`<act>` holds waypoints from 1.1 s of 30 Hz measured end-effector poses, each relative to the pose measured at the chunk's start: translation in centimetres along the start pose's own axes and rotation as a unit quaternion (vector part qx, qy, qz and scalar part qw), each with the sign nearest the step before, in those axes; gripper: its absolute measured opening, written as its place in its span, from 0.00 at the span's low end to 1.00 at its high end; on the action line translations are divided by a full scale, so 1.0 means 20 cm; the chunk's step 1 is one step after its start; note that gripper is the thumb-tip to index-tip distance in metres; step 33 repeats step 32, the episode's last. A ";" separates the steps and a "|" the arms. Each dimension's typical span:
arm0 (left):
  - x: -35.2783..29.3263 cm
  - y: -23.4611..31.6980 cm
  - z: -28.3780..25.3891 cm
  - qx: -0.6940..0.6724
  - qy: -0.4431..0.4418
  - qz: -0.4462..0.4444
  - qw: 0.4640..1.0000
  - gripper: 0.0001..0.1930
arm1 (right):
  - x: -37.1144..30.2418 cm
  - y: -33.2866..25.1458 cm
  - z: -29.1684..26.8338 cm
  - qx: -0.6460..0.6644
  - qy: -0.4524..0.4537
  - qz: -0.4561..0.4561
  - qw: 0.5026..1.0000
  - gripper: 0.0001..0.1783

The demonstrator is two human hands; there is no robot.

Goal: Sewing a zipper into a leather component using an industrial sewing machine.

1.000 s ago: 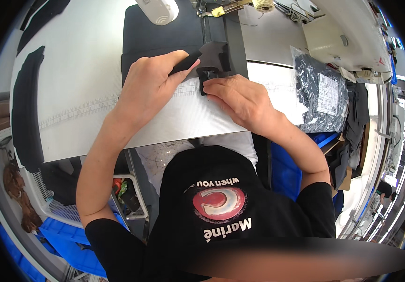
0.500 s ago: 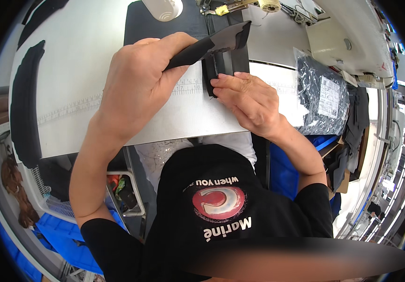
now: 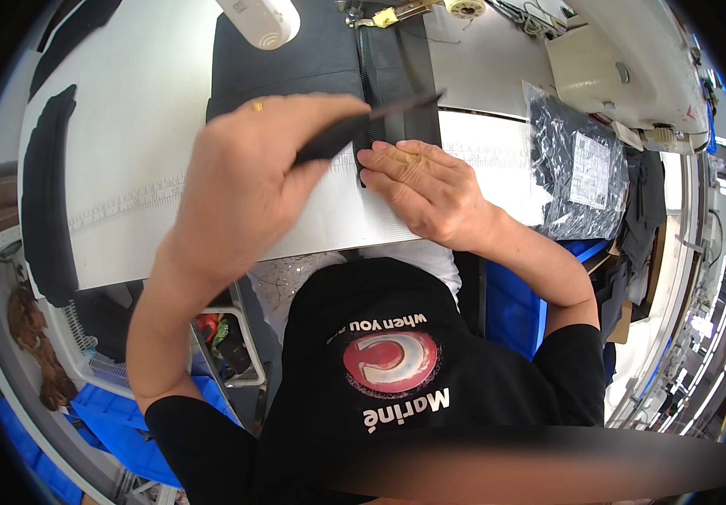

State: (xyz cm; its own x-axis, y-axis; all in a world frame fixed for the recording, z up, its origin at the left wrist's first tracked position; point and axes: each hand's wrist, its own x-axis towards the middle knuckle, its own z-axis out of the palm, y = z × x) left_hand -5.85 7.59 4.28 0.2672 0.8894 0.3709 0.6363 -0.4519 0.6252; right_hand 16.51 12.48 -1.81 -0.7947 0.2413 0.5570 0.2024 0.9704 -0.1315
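Black fabric point(image 3: 287, 63) lies across the worktable, with a dark zipper point(image 3: 364, 63) running down it toward me from the sewing machine's presser foot point(image 3: 356, 12). My left hand point(image 3: 249, 172), slightly blurred, is raised over the table, its thumb and fingers closed on a black fabric flap point(image 3: 329, 141). The far edge of this flap points right, above the zipper. Near the table's front, my right hand point(image 3: 426, 187) has its fingers together at the zipper's near end, gripping it; the thumb is mostly hidden.
The sewing machine point(image 3: 624, 71) stands at the right, beside a clear plastic package point(image 3: 577, 172) of dark goods. A white rounded device point(image 3: 263, 18) overhangs the fabric. Folded black pieces point(image 3: 50, 198) lie at the left edge. A printed ruler point(image 3: 127, 199) crosses the white table point(image 3: 119, 244).
The flap in my left hand has come down and turned nearly edge-on, showing more zipper and fabric behind. My right hand has shifted slightly left and nearer, still at the zipper end.
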 end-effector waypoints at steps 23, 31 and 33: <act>-0.23 -0.01 0.32 0.154 0.030 0.031 0.987 0.21 | -0.14 -0.15 0.00 0.057 -0.012 0.045 0.997 0.11; -0.23 -0.01 0.32 0.151 0.023 0.026 0.988 0.21 | -0.14 -0.15 0.01 0.053 0.001 0.048 0.997 0.11; -0.23 -0.01 0.32 0.151 0.023 0.026 0.988 0.21 | -0.14 -0.15 0.01 0.054 -0.005 0.047 0.997 0.11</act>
